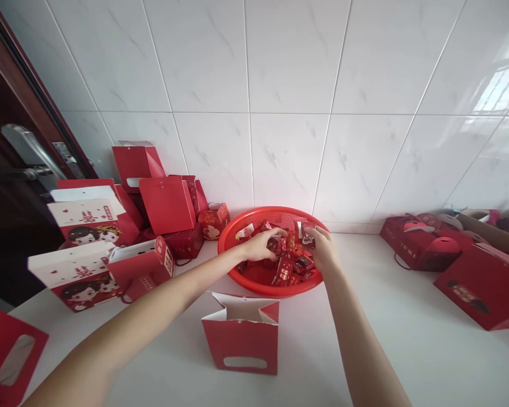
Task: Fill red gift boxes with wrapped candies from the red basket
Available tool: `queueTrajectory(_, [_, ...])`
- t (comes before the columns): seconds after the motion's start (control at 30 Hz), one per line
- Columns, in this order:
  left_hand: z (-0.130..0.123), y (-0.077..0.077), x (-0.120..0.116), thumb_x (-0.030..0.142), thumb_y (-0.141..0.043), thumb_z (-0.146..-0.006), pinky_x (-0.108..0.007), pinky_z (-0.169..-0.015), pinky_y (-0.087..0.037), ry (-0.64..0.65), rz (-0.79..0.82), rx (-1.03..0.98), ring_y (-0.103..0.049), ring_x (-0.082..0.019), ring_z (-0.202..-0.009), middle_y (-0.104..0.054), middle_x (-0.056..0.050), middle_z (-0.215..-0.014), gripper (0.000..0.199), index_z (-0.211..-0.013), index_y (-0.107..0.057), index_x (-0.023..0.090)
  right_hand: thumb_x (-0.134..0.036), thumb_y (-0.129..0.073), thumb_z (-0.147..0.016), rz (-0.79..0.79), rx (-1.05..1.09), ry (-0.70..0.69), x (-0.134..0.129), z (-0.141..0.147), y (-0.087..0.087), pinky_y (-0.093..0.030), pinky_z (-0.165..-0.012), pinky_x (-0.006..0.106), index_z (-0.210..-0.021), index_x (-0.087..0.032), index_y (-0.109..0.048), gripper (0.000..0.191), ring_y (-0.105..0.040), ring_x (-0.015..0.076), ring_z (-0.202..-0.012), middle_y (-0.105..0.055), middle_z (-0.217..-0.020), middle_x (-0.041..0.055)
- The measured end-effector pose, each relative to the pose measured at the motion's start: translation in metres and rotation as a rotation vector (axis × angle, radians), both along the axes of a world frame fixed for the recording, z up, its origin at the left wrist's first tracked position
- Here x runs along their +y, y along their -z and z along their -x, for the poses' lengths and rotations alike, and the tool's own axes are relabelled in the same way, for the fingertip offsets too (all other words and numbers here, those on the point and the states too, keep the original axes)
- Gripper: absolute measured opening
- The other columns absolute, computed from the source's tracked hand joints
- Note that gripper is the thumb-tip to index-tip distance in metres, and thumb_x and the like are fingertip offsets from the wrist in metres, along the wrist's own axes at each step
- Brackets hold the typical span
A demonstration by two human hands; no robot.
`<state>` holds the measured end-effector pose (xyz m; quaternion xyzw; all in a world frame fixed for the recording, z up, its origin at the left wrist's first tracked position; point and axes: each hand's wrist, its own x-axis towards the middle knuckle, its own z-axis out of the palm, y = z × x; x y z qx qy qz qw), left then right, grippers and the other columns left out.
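A round red plastic basket (267,290) with several red-wrapped candies (283,270) stands against the tiled wall. Over its left part is my left hand (263,244), its fingers curled around a dark red wrapped piece (275,245). At the basket's right side my right hand (322,246) pinches a red packet with a white label (306,236). In front of the basket stands a red paper bag (246,345), upright with its top open and an oval cut-out in its front. I cannot see to its bottom.
Several red and white gift boxes (165,206) are grouped at the left, by a dark door with a metal handle (31,148). Another red bag (8,356) is at the lower left. More red boxes (428,243) stand at the right.
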<state>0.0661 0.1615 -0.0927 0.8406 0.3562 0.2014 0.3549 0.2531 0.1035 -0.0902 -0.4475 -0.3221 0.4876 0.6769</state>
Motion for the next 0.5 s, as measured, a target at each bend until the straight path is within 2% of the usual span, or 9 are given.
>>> queueTrajectory(0.07, [0.0004, 0.0007, 0.0024, -0.001, -0.071, -0.059, -0.032, -0.111, -0.041, 0.002, 0.024, -0.025, -0.052, -0.024, -0.135, -0.061, -0.007, -0.140, 0.072, -0.127, -0.058, 0.020, -0.033, -0.076, -0.054, 0.002, 0.005, 0.003, 0.0007, -0.0002, 0.0008, -0.051, -0.050, 0.024, -0.062, -0.021, -0.067, 0.016, -0.057, 0.0142, -0.063, -0.064, -0.066, -0.0010])
queueTrajectory(0.13, [0.0000, 0.0001, 0.0030, -0.003, -0.067, -0.059, -0.032, -0.110, -0.043, 0.000, 0.047, -0.030, -0.053, -0.024, -0.134, -0.062, -0.007, -0.138, 0.072, -0.127, -0.059, 0.019, -0.032, -0.075, -0.054, 0.003, 0.011, 0.005, 0.0014, -0.0002, 0.0013, -0.051, -0.050, 0.024, -0.063, -0.021, -0.068, 0.016, -0.058, 0.0143, -0.063, -0.065, -0.067, -0.0008])
queueTrajectory(0.27, [-0.0011, -0.0011, 0.0021, -0.002, -0.066, -0.058, -0.033, -0.105, -0.048, -0.026, 0.055, -0.044, -0.060, -0.024, -0.124, -0.065, -0.007, -0.133, 0.069, -0.124, -0.060, 0.018, -0.032, -0.075, -0.053, -0.003, 0.019, 0.004, 0.0016, 0.0003, 0.0011, -0.051, -0.049, 0.024, -0.061, -0.021, -0.067, 0.016, -0.058, 0.0142, -0.062, -0.065, -0.066, -0.0010])
queueTrajectory(0.4, [-0.0014, 0.0003, 0.0020, 0.008, -0.073, -0.062, -0.035, -0.105, -0.047, -0.067, 0.039, -0.094, -0.061, -0.025, -0.120, -0.069, -0.006, -0.122, 0.052, -0.113, -0.065, 0.018, -0.032, -0.075, -0.053, -0.006, 0.021, 0.002, 0.0015, 0.0004, 0.0008, -0.051, -0.049, 0.023, -0.061, -0.021, -0.066, 0.016, -0.058, 0.0141, -0.063, -0.065, -0.067, -0.0010])
queueTrajectory(0.5, [-0.0012, 0.0016, 0.0025, 0.010, -0.069, -0.065, -0.033, -0.096, -0.052, -0.108, 0.061, -0.117, -0.066, -0.023, -0.106, -0.071, -0.005, -0.110, 0.047, -0.111, -0.067, 0.018, -0.032, -0.075, -0.053, -0.002, 0.019, -0.004, 0.0018, -0.0001, 0.0010, -0.051, -0.049, 0.024, -0.062, -0.020, -0.067, 0.016, -0.059, 0.0140, -0.062, -0.066, -0.068, -0.0006])
